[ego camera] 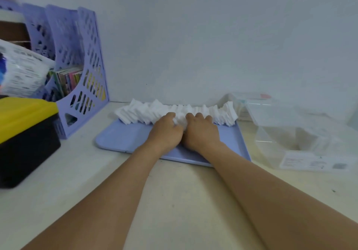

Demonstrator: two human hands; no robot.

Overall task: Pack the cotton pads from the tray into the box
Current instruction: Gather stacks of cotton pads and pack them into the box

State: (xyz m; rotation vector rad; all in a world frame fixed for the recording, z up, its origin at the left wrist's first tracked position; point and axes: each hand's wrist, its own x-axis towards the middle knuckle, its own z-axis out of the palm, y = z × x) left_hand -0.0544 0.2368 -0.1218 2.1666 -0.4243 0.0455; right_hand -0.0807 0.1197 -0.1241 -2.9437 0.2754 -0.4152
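Hands (184,131) around cotton pads (180,120) (mid-row)

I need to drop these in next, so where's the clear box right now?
In the head view the clear box sits on the table at the right, just beside the tray, near the wall.

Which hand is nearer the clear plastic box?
Right. The right hand is on the cotton pads mid-tray, on the side toward the clear plastic box. The left hand sits beside it, one hand farther from the box.
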